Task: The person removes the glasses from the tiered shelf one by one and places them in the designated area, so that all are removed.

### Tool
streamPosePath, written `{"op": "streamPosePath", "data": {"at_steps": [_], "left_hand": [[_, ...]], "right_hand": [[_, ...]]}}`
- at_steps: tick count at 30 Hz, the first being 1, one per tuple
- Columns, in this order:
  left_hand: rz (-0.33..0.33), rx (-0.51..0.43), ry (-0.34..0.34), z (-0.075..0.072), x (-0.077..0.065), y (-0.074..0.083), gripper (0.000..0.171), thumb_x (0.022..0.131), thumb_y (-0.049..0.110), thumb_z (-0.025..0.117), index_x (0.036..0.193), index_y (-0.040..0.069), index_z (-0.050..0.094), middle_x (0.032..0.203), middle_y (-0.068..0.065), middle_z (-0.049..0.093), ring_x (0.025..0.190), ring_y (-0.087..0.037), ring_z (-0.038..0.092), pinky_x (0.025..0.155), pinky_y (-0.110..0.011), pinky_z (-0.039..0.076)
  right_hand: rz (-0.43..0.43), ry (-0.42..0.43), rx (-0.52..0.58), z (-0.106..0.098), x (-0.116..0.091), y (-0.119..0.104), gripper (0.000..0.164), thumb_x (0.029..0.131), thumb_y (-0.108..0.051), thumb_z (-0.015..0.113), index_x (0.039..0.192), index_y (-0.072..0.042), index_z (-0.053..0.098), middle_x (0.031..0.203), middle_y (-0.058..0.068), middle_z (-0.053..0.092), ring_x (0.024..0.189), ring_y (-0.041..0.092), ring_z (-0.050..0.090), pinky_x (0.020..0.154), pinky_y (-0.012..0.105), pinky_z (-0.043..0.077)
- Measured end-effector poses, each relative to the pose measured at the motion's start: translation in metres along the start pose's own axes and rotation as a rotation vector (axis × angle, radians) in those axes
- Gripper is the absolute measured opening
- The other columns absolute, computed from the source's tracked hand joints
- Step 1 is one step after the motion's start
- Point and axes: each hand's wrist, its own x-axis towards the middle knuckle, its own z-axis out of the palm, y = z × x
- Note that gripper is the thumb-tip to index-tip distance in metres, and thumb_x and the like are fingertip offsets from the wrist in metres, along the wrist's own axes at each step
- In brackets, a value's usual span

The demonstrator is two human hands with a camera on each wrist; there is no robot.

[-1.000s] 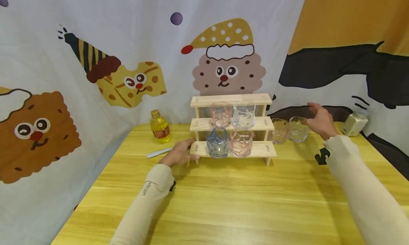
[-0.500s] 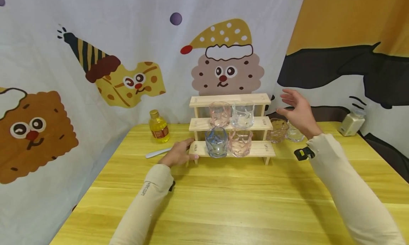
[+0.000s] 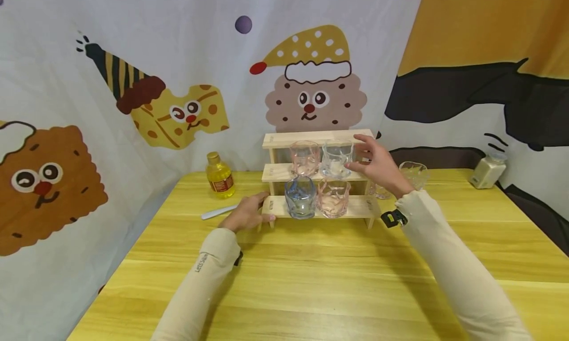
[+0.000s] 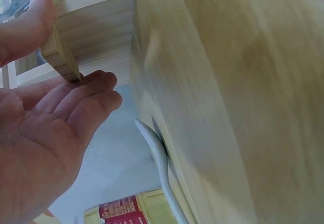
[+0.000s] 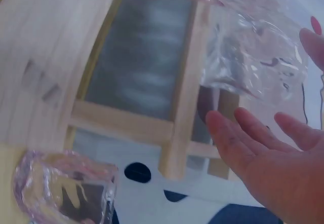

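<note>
- One clear glass (image 3: 337,159) stands upright on the middle shelf of the wooden rack (image 3: 276,172), beside a pink glass (image 3: 305,158).
- Right hand (image 3: 379,165): at the clear glass's right side, fingers and thumb spread wide; contact cannot be told.
- Left hand (image 3: 246,213): grips the rack at the left end of its bottom shelf.
- Bottom shelf: blue glass (image 3: 301,197) and second pink glass (image 3: 333,198), side by side.
- Table (image 3: 311,281), right of rack: third pink glass (image 3: 381,191), partly hidden; another clear glass (image 3: 414,173); white-filled jar (image 3: 489,170) farther right.
- Table, left: pale utensil (image 3: 218,212) near the left hand; yellow bottle (image 3: 220,176) behind it.
</note>
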Motion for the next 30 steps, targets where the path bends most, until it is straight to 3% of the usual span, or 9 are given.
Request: {"op": "streamPosePath", "data": {"at_steps": [8, 18, 30], "left_hand": [[0.010, -0.021, 0.010, 0.002, 0.000, -0.001, 0.073, 0.093, 0.026, 0.073, 0.154, 0.005, 0.038, 0.152, -0.021, 0.050, 0.141, -0.036, 0.048, 0.114, -0.050, 0.045], [0.008, -0.023, 0.009, -0.001, -0.001, 0.002, 0.074, 0.094, 0.026, 0.073, 0.155, 0.005, 0.037, 0.152, -0.021, 0.049, 0.141, -0.037, 0.048, 0.114, -0.050, 0.044], [0.034, -0.024, 0.007, 0.001, 0.000, 0.000, 0.074, 0.094, 0.025, 0.073, 0.154, 0.003, 0.037, 0.151, -0.021, 0.050, 0.140, -0.036, 0.050, 0.113, -0.049, 0.046]], "right_hand": [[0.003, 0.005, 0.047, 0.017, 0.009, 0.004, 0.090, 0.091, -0.025, 0.076, 0.161, -0.013, 0.021, 0.157, 0.026, 0.037, 0.145, 0.046, 0.038, 0.118, 0.063, 0.033], [0.048, 0.069, 0.069, 0.030, 0.015, -0.004, 0.088, 0.091, -0.027, 0.075, 0.161, -0.017, 0.022, 0.149, 0.020, 0.048, 0.142, 0.042, 0.040, 0.116, 0.063, 0.035], [0.071, 0.120, 0.115, 0.022, 0.013, 0.002, 0.084, 0.089, -0.022, 0.077, 0.158, -0.017, 0.031, 0.140, 0.018, 0.055, 0.133, 0.037, 0.049, 0.113, 0.058, 0.040]]}}
